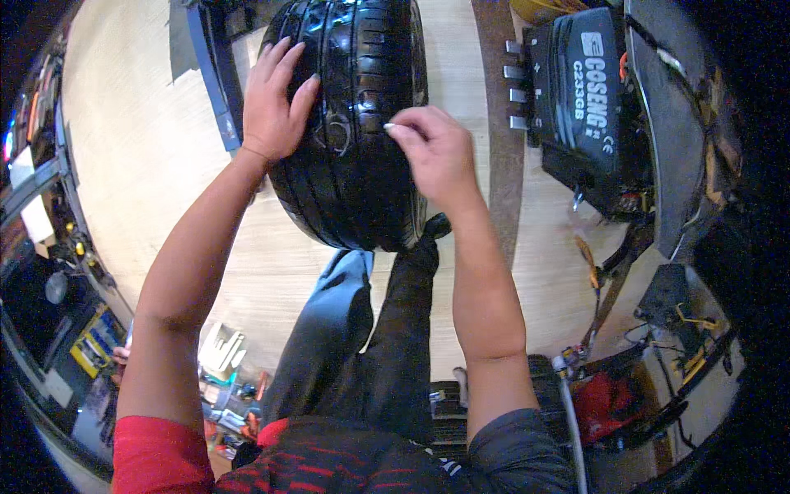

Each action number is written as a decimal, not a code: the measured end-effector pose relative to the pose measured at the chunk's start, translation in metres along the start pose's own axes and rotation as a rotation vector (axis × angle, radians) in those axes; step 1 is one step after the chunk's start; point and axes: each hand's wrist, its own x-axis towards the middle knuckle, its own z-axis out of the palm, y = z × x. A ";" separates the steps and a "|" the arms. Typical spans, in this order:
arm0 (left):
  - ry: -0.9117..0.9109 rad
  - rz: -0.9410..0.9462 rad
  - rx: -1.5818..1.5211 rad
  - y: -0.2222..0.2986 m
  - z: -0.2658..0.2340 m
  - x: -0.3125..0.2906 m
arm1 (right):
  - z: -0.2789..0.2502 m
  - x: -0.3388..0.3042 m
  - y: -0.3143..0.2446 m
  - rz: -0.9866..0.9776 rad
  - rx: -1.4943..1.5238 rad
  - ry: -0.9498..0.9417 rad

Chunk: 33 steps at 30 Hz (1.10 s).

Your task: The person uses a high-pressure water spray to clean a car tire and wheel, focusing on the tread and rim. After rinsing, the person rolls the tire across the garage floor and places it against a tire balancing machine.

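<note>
A black car tyre (pixel 362 198) stands upright before my legs, its grooved tread turned up toward me. On the tread is a pale, roughly round mark (pixel 333 136). My left hand (pixel 276 107) rests against the tyre's left side, fingers stretched out over the tread and thumb apart. My right hand (pixel 434 152) is at the tyre's right edge, thumb and fingers pinched together. From that pinch pokes the tip of a small white piece of chalk (pixel 390 127); the rest is hidden by the fingers.
A dark machine with pedals (pixel 576 99) stands on the right. Beyond my left hand is a blue metal frame (pixel 212 82). Small tools and parts (pixel 234 403) lie at lower left, and more tyres (pixel 448 407) lie at lower right. A red cloth-like thing (pixel 609 403) is near a pipe.
</note>
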 end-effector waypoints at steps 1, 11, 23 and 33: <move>-0.006 0.002 -0.013 -0.003 -0.001 -0.004 | 0.004 0.001 -0.004 -0.032 -0.012 -0.023; -0.129 -0.018 -0.117 -0.047 -0.028 -0.033 | 0.036 -0.015 0.064 0.230 0.254 -0.084; -0.076 -0.224 -0.189 -0.028 -0.008 0.027 | 0.090 -0.012 0.057 0.149 0.310 -0.069; -0.047 -0.082 -0.099 -0.031 0.009 0.043 | 0.081 -0.003 0.063 0.152 0.310 -0.045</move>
